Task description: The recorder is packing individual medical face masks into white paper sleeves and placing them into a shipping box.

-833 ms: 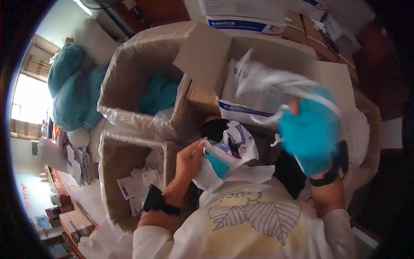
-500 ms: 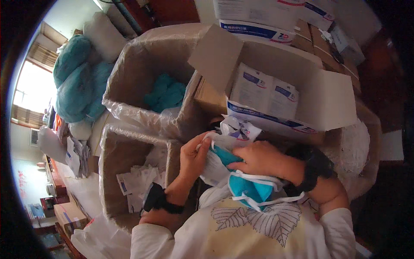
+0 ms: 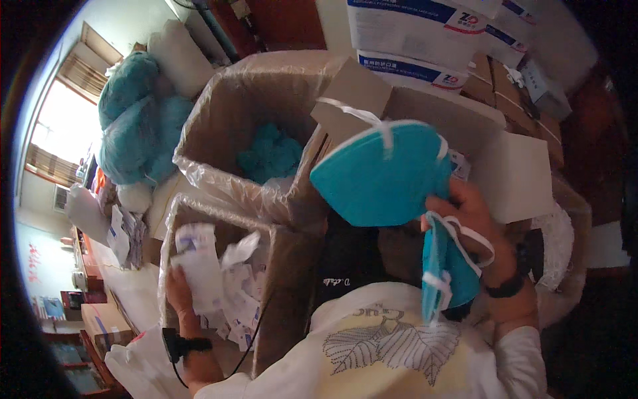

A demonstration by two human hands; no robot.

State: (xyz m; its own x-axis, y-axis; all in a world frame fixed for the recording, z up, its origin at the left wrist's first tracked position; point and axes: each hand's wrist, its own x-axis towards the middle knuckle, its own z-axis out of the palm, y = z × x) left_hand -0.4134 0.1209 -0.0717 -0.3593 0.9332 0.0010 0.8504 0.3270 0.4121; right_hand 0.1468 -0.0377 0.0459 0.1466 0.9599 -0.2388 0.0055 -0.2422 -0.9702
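My right hand (image 3: pixel 465 206) is closed on teal face masks with white straps. One mask (image 3: pixel 382 176) fans out to the left over the open boxes, its flat side showing. Another folded mask (image 3: pixel 444 269) hangs below the fingers, beside my shirt, with a strap looped over the hand. My left hand (image 3: pixel 178 292) is down at the left wall of the lower-left carton (image 3: pixel 282 286), against a white printed packet (image 3: pixel 199 269). Its fingers are partly hidden and blurred, so whether they grip the packet is unclear.
Several torn white wrappers (image 3: pixel 244 302) lie in that carton. Behind it, a plastic-lined carton (image 3: pixel 229 100) holds teal masks (image 3: pixel 269 153). An open box (image 3: pixel 522 176) with raised flaps stands at the right. Stacked cartons (image 3: pixel 412 33) rise behind; bagged teal bundles (image 3: pixel 136 133) are far left.
My hands have parted. The right has lifted the teal masks up and right, away from the packet at my chest; the left has moved down-left into the carton of wrappers.
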